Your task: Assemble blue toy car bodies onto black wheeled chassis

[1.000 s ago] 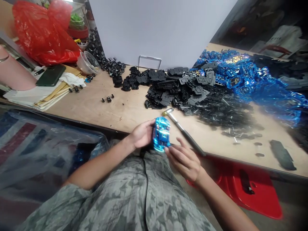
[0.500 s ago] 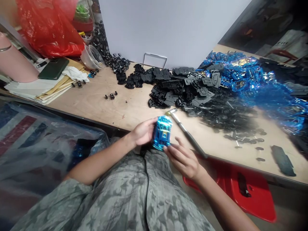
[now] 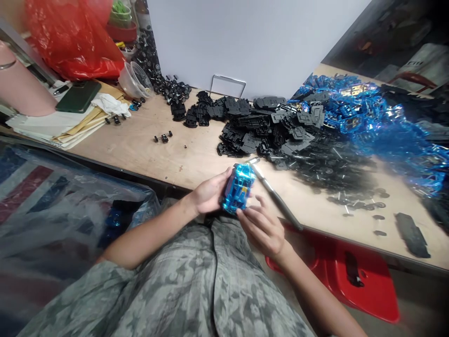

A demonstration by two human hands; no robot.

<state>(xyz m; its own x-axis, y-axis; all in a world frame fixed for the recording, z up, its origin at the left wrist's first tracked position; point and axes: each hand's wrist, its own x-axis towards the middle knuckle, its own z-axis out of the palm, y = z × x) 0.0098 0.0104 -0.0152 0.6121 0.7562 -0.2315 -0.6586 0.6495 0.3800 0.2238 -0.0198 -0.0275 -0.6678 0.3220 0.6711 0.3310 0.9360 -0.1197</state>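
A shiny blue toy car body (image 3: pixel 239 188) is held over my lap, just off the table's front edge. My left hand (image 3: pixel 211 191) grips its left side, thumb along the upper edge. At its lower right end, the fingertips of my right hand (image 3: pixel 262 226) press against the car, its fingers bent. What lies under the car is hidden. Beside it, a hammer (image 3: pixel 275 194) rests on the wooden table (image 3: pixel 147 161), its head close to the car's top end. Beyond are heaped black car chassis plates (image 3: pixel 245 124).
Blue car bodies (image 3: pixel 368 114) pile up at the right, near loose wheel axles (image 3: pixel 333 164). A black plate (image 3: pixel 412 235) lies near the front edge. A phone (image 3: pixel 79 97) and pink bottle (image 3: pixel 26 84) stand left. Below are a red stool (image 3: pixel 372 299) and a plastic-lined bag (image 3: pixel 70 201).
The toy car has moved slightly up and right and tilted clockwise in both hands. My right hand has shifted slightly left with its fingertips still at the car's lower end.
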